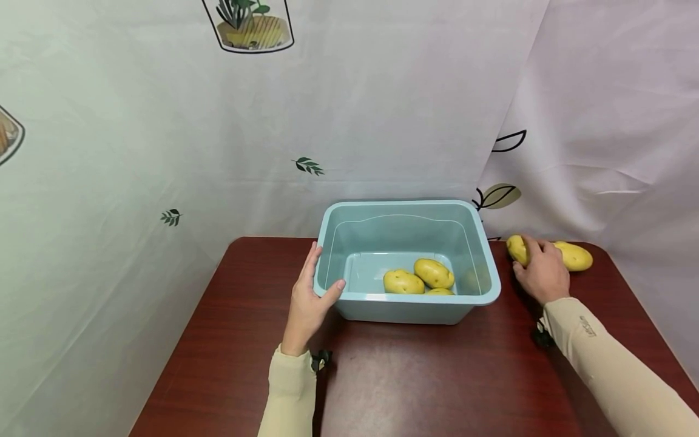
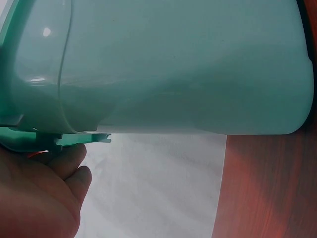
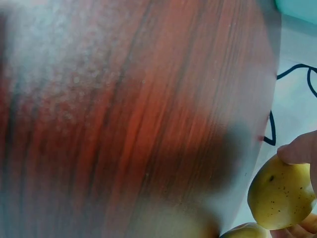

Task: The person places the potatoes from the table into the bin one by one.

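A light blue plastic basin (image 1: 415, 308) stands on the table with several yellow potatoes (image 1: 434, 273) at its front right inside. My left hand (image 1: 307, 303) holds the basin's left front corner, thumb over the rim and fingers along the outer side. In the left wrist view, fingers (image 2: 69, 163) curl beneath the rim. To the right of the basin, my right hand (image 1: 545, 274) grips a potato (image 3: 282, 193) between thumb and fingers. A second potato (image 1: 574, 257) lies just right of that hand, partly hidden by it.
The dark red wooden table (image 1: 404, 376) has its back edge close behind the basin and the loose potatoes. A white cloth (image 1: 393, 121) printed with leaves hangs behind it. Its right side edge runs beyond my right forearm.
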Motion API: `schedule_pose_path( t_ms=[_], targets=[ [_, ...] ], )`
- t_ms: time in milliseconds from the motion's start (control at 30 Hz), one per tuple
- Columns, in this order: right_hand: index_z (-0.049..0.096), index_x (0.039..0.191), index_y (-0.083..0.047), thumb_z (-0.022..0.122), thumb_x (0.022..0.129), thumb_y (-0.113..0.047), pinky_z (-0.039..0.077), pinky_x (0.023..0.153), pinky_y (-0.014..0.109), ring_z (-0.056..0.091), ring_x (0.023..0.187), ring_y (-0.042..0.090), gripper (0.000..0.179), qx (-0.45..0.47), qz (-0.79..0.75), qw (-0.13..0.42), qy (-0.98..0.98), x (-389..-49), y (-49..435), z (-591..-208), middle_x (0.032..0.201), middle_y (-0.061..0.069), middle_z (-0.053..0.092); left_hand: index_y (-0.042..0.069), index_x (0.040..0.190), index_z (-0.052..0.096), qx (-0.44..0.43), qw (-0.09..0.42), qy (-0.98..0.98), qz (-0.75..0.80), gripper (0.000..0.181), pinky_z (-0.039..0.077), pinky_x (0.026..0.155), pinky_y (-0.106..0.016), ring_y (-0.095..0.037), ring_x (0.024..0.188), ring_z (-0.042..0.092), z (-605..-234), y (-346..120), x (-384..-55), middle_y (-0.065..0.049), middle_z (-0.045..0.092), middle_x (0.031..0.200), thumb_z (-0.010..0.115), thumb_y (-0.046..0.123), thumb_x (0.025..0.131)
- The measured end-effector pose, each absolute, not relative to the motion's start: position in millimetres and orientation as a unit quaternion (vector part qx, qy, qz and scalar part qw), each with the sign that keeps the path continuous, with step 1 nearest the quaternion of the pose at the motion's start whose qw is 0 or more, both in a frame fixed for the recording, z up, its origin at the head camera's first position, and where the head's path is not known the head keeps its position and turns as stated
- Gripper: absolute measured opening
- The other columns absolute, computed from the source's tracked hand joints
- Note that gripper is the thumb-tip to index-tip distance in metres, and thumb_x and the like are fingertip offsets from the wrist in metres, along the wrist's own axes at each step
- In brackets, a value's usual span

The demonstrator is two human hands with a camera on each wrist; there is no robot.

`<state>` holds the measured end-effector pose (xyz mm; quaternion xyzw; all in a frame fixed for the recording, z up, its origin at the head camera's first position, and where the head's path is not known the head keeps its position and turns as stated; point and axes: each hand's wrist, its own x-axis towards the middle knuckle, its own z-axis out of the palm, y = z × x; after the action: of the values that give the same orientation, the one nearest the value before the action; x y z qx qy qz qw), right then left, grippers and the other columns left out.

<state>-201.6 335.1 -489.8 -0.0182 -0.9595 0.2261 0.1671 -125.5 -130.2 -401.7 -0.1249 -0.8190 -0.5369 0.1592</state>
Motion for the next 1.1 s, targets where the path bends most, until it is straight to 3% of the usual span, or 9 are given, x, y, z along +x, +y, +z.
schedule_pose_path(
  t_ms=[1100],
  targets=[
    [0.048, 0.14, -0.002, 0.071, 0.084, -0.015, 0.038, 0.083, 0.071, 0.045, 0.112, 0.054, 0.062, -0.02, 0.22, 0.204, -0.954, -181.2, 332.6, -471.2, 0.126, 0.036, 0.048, -0.007, 0.151, 0.037, -0.129, 0.169, -0.815, -0.539, 0.074, 0.025, 0.116, -0.052, -0.031, 0.148, 0.03, -404.5, -129.5, -127.1, -0.014, 0.031, 0.161, 0.074, 0.009, 0.089]
  ],
)
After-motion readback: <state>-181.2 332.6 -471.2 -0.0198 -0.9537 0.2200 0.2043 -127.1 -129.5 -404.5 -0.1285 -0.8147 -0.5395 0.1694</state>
